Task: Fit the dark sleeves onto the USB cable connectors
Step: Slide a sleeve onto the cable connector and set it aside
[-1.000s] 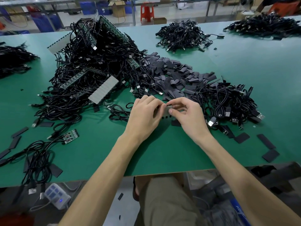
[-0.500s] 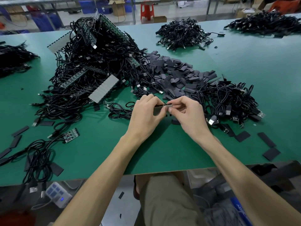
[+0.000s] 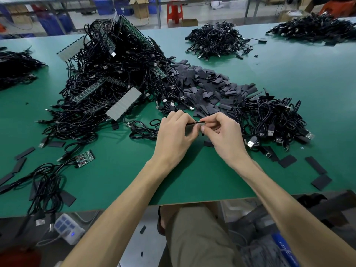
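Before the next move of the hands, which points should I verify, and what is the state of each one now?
1. The left hand grips the held piece: ok.
2. The right hand pinches the other end of it: ok.
3. The parts of the held piece are fully pushed together: cannot tell, the hands hide the joint.
4. The pile of loose sleeves lies close behind the hands: ok.
5. Any cable from the held piece runs free of the cable heap: cannot tell.
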